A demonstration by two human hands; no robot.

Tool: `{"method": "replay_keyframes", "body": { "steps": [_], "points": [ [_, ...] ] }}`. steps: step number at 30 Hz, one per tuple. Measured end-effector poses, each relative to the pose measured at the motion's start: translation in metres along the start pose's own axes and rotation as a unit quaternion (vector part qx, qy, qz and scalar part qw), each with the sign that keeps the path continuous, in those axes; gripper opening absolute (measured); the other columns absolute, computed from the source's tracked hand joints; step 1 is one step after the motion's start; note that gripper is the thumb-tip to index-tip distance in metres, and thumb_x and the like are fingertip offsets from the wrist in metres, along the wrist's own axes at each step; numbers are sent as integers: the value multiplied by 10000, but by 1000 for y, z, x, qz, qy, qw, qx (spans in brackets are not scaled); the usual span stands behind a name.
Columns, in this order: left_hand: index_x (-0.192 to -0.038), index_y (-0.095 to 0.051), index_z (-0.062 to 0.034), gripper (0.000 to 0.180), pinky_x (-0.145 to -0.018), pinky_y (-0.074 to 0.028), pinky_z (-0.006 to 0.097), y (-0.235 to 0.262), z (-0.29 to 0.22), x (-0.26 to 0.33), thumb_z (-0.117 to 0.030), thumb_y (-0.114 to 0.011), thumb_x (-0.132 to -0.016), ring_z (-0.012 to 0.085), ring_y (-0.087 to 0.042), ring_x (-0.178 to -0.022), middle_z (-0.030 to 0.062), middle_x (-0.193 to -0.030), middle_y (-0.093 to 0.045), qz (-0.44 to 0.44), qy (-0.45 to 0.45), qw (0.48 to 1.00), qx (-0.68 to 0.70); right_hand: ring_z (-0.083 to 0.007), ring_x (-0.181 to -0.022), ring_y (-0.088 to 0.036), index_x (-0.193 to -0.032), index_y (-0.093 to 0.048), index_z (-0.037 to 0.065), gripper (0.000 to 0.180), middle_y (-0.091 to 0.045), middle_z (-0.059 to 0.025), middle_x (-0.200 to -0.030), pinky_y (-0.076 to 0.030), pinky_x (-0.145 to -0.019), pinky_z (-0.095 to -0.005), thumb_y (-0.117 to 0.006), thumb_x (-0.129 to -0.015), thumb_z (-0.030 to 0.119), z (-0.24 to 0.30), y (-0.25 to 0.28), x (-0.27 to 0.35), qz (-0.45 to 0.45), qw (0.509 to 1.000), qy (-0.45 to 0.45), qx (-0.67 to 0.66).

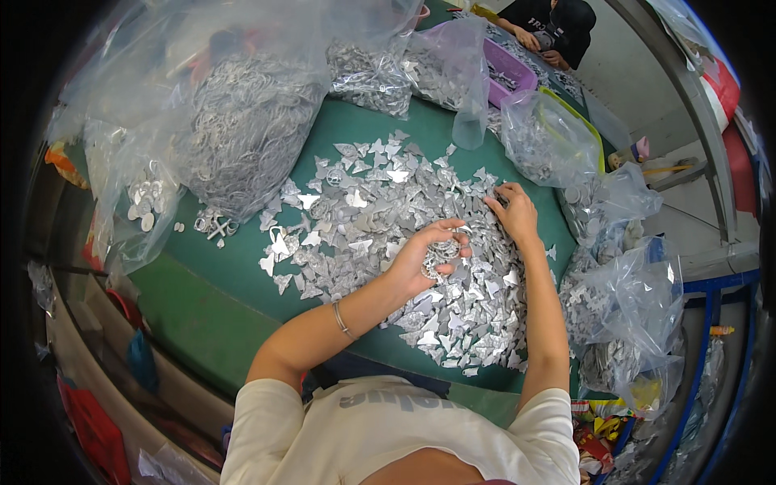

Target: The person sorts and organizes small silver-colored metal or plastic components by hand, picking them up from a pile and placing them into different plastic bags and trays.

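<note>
A wide heap of small silver metal pieces (380, 218), many shaped like hearts or triangles, covers the green table (218, 283). My left hand (428, 255) is raised a little over the heap, palm up, and cups a handful of these pieces. A thin bracelet sits on that wrist. My right hand (513, 212) reaches farther out and rests fingers-down on the heap's far right side, touching the pieces there.
Clear plastic bags full of silver parts stand at the left (242, 121), at the back (380, 73) and along the right edge (622, 307). A purple tray (509, 69) lies beyond, where another person's hands (537, 44) work. A few loose pieces (214, 226) lie apart at the left.
</note>
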State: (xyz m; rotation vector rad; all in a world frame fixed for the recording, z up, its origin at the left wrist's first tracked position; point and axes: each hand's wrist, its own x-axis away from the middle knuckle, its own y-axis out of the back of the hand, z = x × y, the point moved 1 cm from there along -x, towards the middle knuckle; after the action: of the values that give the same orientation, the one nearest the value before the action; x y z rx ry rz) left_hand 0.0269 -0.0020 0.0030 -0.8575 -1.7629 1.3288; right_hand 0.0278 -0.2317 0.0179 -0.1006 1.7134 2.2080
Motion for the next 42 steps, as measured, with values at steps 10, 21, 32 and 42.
{"method": "replay_keyframes", "body": {
  "steps": [10,21,32,42],
  "points": [
    [-1132,-497,-67,383,-513,-386,200,-13,3,8,28,-484,-761,193,-550,-995,105,-1167,-540,-10,-17,991,-134,-328,-890,-590,-1035,-608,70,308,-582,-79,-1083,-471,-731,-409,-629,-784,248,-38,6,5,-29,998,-28,49],
    [-1189,-459,-31,457,-460,-355,179,-2,3,0,49,-480,-740,175,-526,-875,114,-1023,-523,18,-7,995,-95,-380,-716,-593,-905,-599,-8,156,-608,-218,-799,-471,-622,-419,-565,-819,118,-63,-3,7,-133,991,-4,-8],
    [-1173,-469,-40,350,-434,-309,170,-5,5,5,-142,-559,-850,145,-506,-823,92,-915,-532,24,-8,991,-134,-125,-431,-513,-1013,-543,-41,187,-572,-80,-628,-378,-372,-230,-513,-860,62,8,36,53,20,782,-276,-558],
    [-1003,-526,-26,230,-386,-285,180,2,6,-2,-218,-525,-878,162,-519,-713,64,-722,-496,28,12,994,-102,-132,-451,-508,-1068,-525,-12,247,-584,-72,-745,-389,-377,-247,-555,-841,79,43,48,97,195,637,-363,-652]
  ]
}}
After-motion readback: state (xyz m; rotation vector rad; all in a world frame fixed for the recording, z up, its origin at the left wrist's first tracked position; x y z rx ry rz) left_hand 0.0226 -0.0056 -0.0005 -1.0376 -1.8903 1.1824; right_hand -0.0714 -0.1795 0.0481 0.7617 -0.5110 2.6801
